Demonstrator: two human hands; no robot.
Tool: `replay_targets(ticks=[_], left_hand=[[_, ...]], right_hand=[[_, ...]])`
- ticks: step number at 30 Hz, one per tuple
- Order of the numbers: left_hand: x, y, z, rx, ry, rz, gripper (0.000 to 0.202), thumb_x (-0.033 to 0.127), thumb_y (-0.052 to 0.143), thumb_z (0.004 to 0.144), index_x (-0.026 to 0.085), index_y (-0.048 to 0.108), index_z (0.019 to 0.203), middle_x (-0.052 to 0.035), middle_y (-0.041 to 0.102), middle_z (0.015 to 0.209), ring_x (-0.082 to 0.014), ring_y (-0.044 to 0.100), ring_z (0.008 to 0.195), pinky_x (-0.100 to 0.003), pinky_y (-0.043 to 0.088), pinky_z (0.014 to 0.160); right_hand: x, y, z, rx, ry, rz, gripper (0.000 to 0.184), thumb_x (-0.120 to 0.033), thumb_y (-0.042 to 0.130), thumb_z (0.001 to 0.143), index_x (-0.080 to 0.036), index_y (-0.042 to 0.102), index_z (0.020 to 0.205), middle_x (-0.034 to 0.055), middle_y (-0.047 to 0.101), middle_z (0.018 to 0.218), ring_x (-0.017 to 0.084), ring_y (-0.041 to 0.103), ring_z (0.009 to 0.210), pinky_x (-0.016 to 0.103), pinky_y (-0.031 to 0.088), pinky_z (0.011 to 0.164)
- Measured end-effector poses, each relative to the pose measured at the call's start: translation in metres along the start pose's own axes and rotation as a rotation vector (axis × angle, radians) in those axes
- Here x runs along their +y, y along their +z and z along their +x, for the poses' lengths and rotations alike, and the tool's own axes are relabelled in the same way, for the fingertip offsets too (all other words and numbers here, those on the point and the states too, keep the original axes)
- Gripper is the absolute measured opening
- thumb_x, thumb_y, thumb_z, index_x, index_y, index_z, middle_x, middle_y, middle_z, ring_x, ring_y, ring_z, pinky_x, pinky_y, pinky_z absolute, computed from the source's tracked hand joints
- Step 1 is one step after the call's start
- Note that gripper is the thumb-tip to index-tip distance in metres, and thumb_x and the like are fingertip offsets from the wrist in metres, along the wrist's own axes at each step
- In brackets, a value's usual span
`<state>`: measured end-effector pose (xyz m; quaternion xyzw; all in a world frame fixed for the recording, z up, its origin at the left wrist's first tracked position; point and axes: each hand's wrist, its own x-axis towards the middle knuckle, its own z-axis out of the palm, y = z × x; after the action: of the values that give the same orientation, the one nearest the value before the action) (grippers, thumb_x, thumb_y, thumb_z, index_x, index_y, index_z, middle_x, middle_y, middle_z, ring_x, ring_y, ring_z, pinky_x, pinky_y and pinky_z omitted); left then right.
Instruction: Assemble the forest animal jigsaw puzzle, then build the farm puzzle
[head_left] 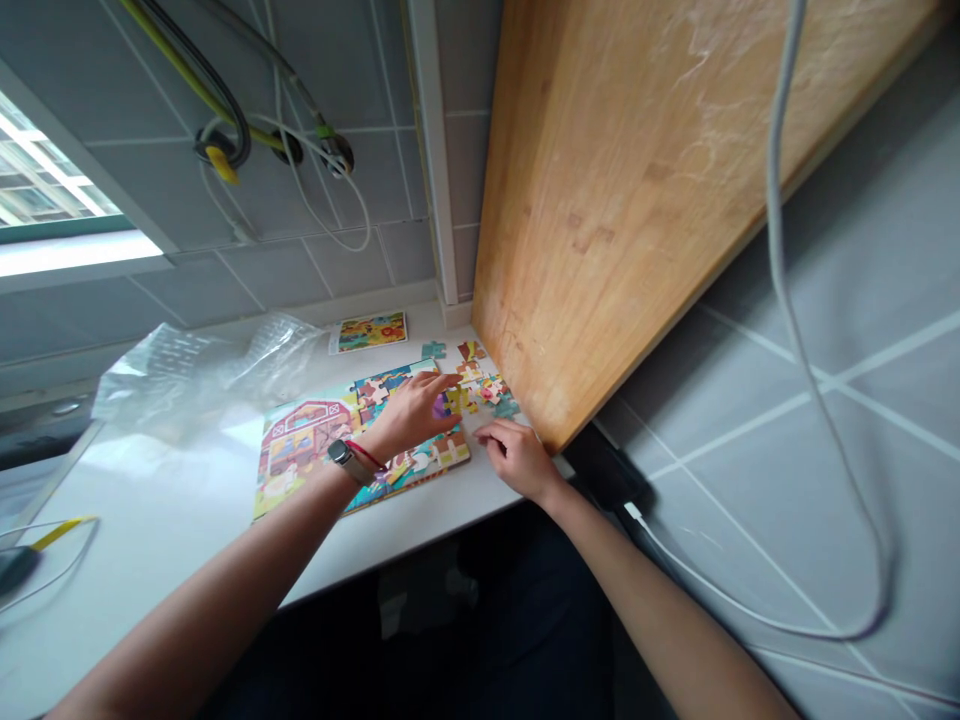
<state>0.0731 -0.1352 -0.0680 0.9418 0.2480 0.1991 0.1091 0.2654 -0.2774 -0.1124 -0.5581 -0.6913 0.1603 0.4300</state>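
My left hand [409, 415], with a watch [349, 460] on its wrist, reaches over the right half of a jigsaw puzzle board [304, 450] with a barn picture. Its fingers are stretched out, thumb apart, close to yellow puzzle pieces [456, 400] at the board's right edge; no piece shows clearly in its grip. My right hand [519, 458] rests on the counter just right of the board, fingers curled in, and nothing shows in them. Loose puzzle pieces [491, 388] lie in a cluster beyond both hands. A teal piece [433, 350] sits behind the board.
A small picture card [369, 332] lies behind the board. Crumpled clear plastic [202, 370] covers the counter's back left. A large wooden panel [600, 180] leans at the right, edging the pieces. A white cable [780, 260] hangs at the right; hoses [247, 130] hang on the tiled wall.
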Motion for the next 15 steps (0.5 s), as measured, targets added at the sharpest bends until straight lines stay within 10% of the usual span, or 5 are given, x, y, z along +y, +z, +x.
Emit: replay_targets(ticks=[15], left_hand=[[-0.026, -0.040, -0.041, -0.168, 0.081, -0.225, 0.048, 0.011, 0.048, 0.097, 0.024, 0.065, 0.139, -0.0074, 0.068, 0.141, -0.0219, 0.066, 0.130, -0.039, 0.055, 0.113]], right_hand=[[-0.002, 0.000, -0.001, -0.027, 0.034, -0.064, 0.021, -0.011, 0.059, 0.096, -0.021, 0.076, 0.102, 0.0067, 0.077, 0.099, 0.022, 0.074, 0.093, 0.032, 0.057, 0.085]])
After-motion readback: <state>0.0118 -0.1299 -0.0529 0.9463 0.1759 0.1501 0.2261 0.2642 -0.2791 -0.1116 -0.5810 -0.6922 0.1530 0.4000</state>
